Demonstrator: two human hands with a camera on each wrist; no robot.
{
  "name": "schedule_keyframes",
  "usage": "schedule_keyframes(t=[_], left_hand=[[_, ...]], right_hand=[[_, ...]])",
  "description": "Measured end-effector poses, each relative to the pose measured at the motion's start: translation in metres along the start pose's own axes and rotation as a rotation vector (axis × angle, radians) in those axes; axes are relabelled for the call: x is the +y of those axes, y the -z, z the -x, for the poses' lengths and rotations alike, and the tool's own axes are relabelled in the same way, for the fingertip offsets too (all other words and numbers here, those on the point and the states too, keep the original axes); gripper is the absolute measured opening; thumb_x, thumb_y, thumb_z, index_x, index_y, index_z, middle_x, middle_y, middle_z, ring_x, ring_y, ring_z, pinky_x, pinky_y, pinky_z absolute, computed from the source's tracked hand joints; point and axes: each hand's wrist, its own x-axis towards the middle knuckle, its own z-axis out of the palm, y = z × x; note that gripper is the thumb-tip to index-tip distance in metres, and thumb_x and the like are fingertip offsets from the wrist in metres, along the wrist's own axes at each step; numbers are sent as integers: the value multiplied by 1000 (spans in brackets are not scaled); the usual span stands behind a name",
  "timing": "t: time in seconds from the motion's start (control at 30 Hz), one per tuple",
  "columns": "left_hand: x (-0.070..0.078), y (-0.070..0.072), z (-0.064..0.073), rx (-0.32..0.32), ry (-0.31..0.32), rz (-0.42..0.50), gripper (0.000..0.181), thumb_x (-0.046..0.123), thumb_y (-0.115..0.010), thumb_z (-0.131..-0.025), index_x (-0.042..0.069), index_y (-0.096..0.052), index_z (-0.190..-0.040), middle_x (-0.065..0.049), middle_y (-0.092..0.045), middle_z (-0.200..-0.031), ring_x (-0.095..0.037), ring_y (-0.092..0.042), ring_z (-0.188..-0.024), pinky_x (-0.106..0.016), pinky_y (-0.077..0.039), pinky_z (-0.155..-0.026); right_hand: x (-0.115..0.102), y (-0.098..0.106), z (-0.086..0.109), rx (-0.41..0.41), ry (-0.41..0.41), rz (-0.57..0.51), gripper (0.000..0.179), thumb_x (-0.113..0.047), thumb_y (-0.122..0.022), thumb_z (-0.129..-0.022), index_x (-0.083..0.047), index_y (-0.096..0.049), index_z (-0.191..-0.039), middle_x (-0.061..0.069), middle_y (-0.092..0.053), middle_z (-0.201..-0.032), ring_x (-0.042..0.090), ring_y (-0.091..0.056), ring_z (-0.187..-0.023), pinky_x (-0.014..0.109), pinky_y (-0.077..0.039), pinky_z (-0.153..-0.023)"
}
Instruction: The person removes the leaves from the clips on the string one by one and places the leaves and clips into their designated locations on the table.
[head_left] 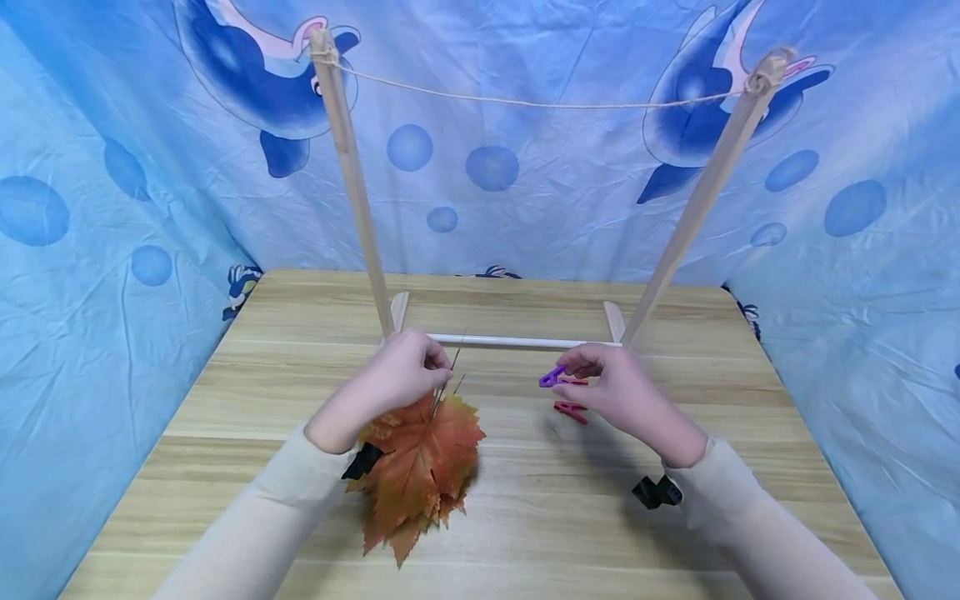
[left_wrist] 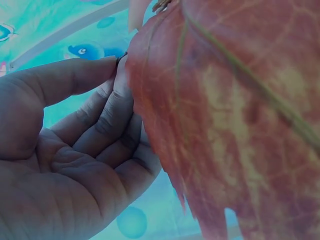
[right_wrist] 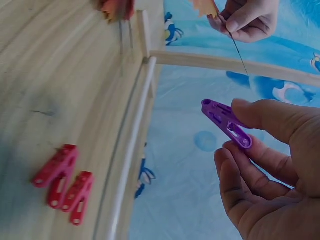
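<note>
My left hand (head_left: 415, 372) pinches the thin stem of an orange-red maple leaf (left_wrist: 225, 115) between thumb and fingertips. In the head view that leaf overlaps other maple leaves (head_left: 420, 467) below the hand. With thumb and fingers, my right hand (head_left: 603, 379) holds a purple clothespin (right_wrist: 227, 122) above the table. Two red clothespins (right_wrist: 57, 175) lie on the table beneath the right hand, close together. In the head view the right hand partly hides them.
A wooden frame stands behind the hands, with a left post (head_left: 352, 183), a right post (head_left: 697, 200) and a white bar (head_left: 517, 341) low between them. A string (head_left: 525, 103) runs across the tops. Blue dolphin-print cloth (head_left: 480, 225) surrounds the wooden table (head_left: 540, 517).
</note>
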Motion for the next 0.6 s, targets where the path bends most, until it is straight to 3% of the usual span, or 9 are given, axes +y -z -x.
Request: schedule_keyframes(t=[0.2,0.4,0.6], left_hand=[[-6,-11,-4,-39,21,-38,12,2,-72,-90,6,-76,-80,4,-65,-71,-13,-57,-65,-33,-50,-67],[-8,-17,-6,-112,37,-45,19,3,-70,-91,10,-74,-74,4,-63,-65,-12,-52,-58,-32,-47,-61],[-11,-23,-8,-161,13,-53,30,-1,-67,-90,9,-67,-62,8,-50,-53,-9,-39,-50,-28,-40,-56]], right_hand=[[16,-9,5,-12,41,-14,25,-8,-84,-86,-5,-76,-109,-2,-74,-92,13,-69,-82,36,-57,-74],[31,-17,9,-21,76,-7,26,-2,-82,-85,2,-76,-110,5,-73,-97,14,-69,-82,33,-58,-72],[41,-21,13,-55,27,-5,22,2,-81,-84,3,-76,-106,12,-74,-100,16,-70,-82,30,-57,-73]])
